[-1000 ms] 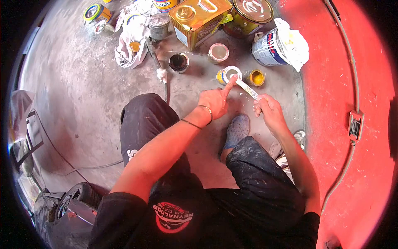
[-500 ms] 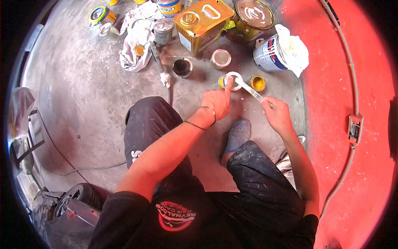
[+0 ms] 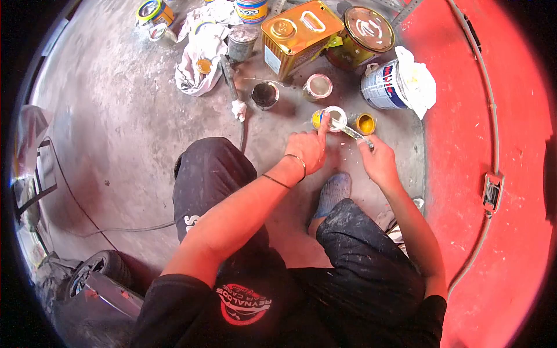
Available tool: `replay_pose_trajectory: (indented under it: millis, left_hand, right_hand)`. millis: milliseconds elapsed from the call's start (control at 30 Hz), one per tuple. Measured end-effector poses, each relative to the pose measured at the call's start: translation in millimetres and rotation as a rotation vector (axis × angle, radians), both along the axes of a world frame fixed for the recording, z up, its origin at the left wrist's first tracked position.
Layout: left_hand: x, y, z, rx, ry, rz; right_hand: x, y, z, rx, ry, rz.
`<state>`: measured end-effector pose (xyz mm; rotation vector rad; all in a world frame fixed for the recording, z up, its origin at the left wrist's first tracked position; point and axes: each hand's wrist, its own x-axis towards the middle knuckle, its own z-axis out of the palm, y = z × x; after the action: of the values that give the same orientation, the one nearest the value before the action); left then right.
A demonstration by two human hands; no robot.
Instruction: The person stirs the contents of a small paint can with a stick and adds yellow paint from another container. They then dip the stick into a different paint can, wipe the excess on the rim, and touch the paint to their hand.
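In the head view, a small open can (image 3: 317, 119) with a yellow label and a white-smeared rim stands on the floor in front of me. My left hand (image 3: 308, 148) reaches to it, index finger stretched onto its near rim and the other fingers curled. My right hand (image 3: 378, 158) is closed around the handle of a paint-coated stirring stick (image 3: 353, 133), whose far end dips into that can. Just right of the can sits a small tub (image 3: 365, 123) of yellow contents. Behind are an open dark can (image 3: 265, 94) and a can with greyish contents (image 3: 318, 87).
A gold rectangular tin (image 3: 299, 35), a large round tin (image 3: 368, 29) and a cloth-draped white bucket (image 3: 384, 86) stand at the back. Left of them lie white rags (image 3: 200, 61) and a hose (image 3: 233, 93). A cable (image 3: 493, 110) runs along the red surface at right.
The stirring stick has gone from lying across the can's rim to dipping inside it, drawn shorter in view. My left index finger stays at the rim. The view has shifted slightly.
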<state>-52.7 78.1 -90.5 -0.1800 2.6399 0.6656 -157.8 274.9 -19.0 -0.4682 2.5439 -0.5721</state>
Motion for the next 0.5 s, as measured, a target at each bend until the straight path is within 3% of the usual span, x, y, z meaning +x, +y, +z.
replay_pose_trajectory:
  millis: [333, 500]
  left_hand:
    - [0, 4, -1, 0.005, 0.025, -0.004]
    - [-1, 8, -3, -0.009, 0.026, -0.021]
  right_hand:
    - [9, 3, -5, -0.096, 0.297, 0.146]
    - [-6, 5, -9, 0.009, -0.008, 0.068]
